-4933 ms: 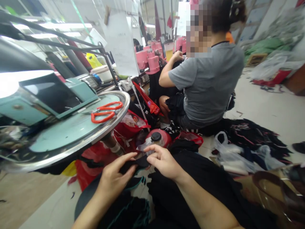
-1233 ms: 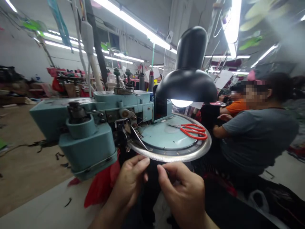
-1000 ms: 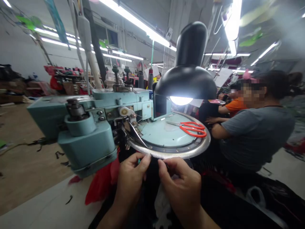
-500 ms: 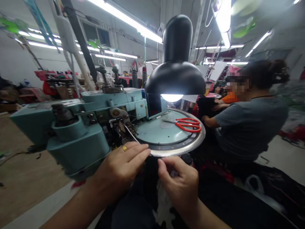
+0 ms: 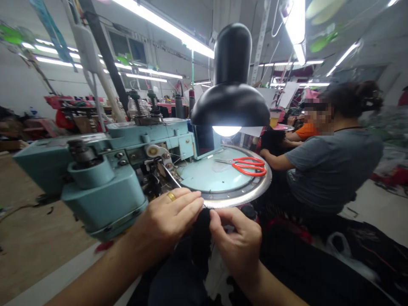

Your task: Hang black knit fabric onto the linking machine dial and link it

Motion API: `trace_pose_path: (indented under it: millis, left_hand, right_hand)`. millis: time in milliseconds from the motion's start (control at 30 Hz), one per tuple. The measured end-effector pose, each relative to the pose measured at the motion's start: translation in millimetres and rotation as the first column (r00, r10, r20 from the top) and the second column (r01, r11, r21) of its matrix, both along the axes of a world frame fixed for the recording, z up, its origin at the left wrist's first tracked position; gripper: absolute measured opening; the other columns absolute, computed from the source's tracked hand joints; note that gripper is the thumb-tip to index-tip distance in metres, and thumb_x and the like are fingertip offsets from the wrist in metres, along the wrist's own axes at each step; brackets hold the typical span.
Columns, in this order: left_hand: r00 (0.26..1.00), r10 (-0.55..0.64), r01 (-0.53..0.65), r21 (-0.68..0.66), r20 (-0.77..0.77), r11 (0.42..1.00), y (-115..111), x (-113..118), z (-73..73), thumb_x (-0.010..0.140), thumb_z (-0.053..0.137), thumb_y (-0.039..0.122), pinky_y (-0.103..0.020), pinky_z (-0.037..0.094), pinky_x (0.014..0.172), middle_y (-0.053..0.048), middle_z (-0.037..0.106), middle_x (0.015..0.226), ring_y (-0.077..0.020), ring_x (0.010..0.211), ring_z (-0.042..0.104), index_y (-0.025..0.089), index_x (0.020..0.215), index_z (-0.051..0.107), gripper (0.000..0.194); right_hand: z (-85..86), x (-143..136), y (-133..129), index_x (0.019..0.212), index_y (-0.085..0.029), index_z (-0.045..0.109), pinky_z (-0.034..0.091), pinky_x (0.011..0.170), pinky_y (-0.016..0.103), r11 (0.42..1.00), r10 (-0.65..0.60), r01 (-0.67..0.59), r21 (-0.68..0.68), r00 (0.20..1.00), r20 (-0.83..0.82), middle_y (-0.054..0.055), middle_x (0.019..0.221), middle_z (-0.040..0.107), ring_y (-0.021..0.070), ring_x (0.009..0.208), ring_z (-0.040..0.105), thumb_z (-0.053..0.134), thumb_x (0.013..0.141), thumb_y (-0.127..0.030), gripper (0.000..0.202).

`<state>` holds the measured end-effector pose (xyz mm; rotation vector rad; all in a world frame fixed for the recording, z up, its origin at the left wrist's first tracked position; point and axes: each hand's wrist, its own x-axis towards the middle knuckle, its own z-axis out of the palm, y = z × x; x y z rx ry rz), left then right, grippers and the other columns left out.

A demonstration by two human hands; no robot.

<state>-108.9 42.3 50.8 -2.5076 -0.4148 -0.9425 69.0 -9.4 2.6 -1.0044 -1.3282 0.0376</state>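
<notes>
My left hand (image 5: 174,216), a gold ring on one finger, rests at the near rim of a round toothed dial (image 5: 223,203) on a linking machine. Its fingers are pressed together over the edge of black fabric (image 5: 201,231); its thumb is hidden. Just to the right, my right hand (image 5: 239,238) is closed in a pinch on the same fabric below the rim. The fabric hangs down toward my lap, its details lost in the dark. Red-handled scissors (image 5: 250,165) lie on the pale green plate (image 5: 204,174) inside the dial.
A black lamp (image 5: 231,104) shines down over the dial. The machine's green body and motor housing (image 5: 105,191) stand to the left. At right a co-worker (image 5: 334,157) in a grey shirt sits at another station. A clear plastic bag (image 5: 347,259) lies on dark cloth at lower right.
The view has shifted slightly, moving the lamp, dial and scissors a little left in the picture. Both hands keep nearly the same place and grip at the rim.
</notes>
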Motion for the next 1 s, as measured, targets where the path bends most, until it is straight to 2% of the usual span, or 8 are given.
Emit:
trace_pose_path:
  millis: [500,600,700,767,800,867,933,1000]
  left_hand:
    - [0.994,-0.084,0.084,0.011,0.075,0.996,2,20,6.9,0.092,0.063,0.015,-0.037,0.061,0.076,-0.013,0.075,0.097,-0.0236,0.089,0.07,0.01,0.104,0.067,0.014]
    - [0.989,0.037,-0.038,0.007,0.142,0.999,-6,29,3.3,0.089,0.066,0.014,-0.041,0.06,0.079,-0.01,0.074,0.093,-0.0251,0.088,0.068,0.014,0.093,0.066,0.004]
    - [0.892,0.219,-0.215,-0.056,0.395,0.975,-26,31,-21.2,0.081,0.076,0.016,-0.05,0.054,0.093,-0.012,0.07,0.11,-0.0295,0.104,0.065,0.018,0.097,0.063,0.02]
    - [0.679,0.269,-0.182,-0.198,0.683,0.963,-38,29,-46.7,0.075,0.082,0.017,-0.04,0.056,0.085,-0.007,0.068,0.104,-0.0236,0.096,0.066,0.021,0.102,0.062,0.034]
    - [0.504,0.357,-0.099,-0.358,0.786,0.929,-42,30,-58.7,0.078,0.08,0.021,-0.033,0.058,0.076,-0.005,0.067,0.096,-0.0203,0.086,0.067,0.021,0.105,0.062,0.033]
    - [0.343,0.565,0.189,-0.644,0.751,0.741,-43,33,-75.0,0.075,0.082,0.037,-0.026,0.055,0.058,-0.001,0.065,0.077,-0.0164,0.066,0.064,0.019,0.112,0.062,0.045]
    - [0.32,0.668,0.386,-0.736,0.672,0.556,-39,39,-77.8,0.07,0.084,0.047,-0.024,0.052,0.051,0.001,0.064,0.069,-0.0157,0.058,0.062,0.016,0.111,0.064,0.055]
    - [0.334,0.691,0.374,-0.763,0.641,0.527,-34,42,-70.4,0.071,0.082,0.049,-0.023,0.049,0.048,0.001,0.064,0.064,-0.0142,0.053,0.059,0.016,0.101,0.07,0.045]
  right_hand:
    - [-11.2,-2,7,0.076,-0.016,0.071,0.049,0.057,0.02,0.999,0.031,-0.029,0.033,0.999,-0.035,-0.001,0.063,0.07,0.0109,0.053,0.063,0.064,0.087,-0.015,0.013]
    - [-16.7,2,9,0.075,-0.016,0.07,0.048,0.054,0.021,0.999,0.041,-0.04,0.018,0.999,-0.025,-0.001,0.06,0.067,0.0107,0.05,0.06,0.06,0.09,-0.017,0.018]
    - [-21.9,14,3,0.078,-0.016,0.07,0.05,0.055,0.021,1.0,0.025,-0.025,0.019,1.0,-0.008,0.0,0.062,0.068,0.012,0.053,0.063,0.06,0.09,-0.018,0.016]
    - [-23.3,20,-6,0.087,-0.017,0.071,0.053,0.059,0.022,0.999,0.026,-0.026,0.043,1.0,-0.004,0.001,0.071,0.072,0.0136,0.06,0.067,0.061,0.089,-0.015,0.01]
    - [-23.1,22,-11,0.092,-0.018,0.071,0.054,0.061,0.022,0.997,0.049,-0.048,0.062,0.999,-0.011,0.002,0.076,0.073,0.0141,0.064,0.069,0.061,0.088,-0.014,0.012]
    - [-21.3,18,-20,0.097,-0.021,0.07,0.055,0.063,0.023,0.984,0.16,-0.157,0.086,0.987,-0.031,0.001,0.08,0.074,0.0143,0.068,0.071,0.059,0.088,-0.01,0.018]
    - [-19.6,7,-24,0.098,-0.022,0.07,0.057,0.065,0.024,0.947,0.321,-0.317,0.055,0.945,-0.068,0.0,0.081,0.074,0.0141,0.068,0.071,0.059,0.088,-0.01,0.02]
    - [-20.7,-6,-21,0.101,-0.024,0.071,0.059,0.068,0.025,0.902,0.427,-0.432,-0.01,0.895,-0.131,0.0,0.083,0.074,0.0138,0.068,0.072,0.06,0.089,-0.011,0.021]
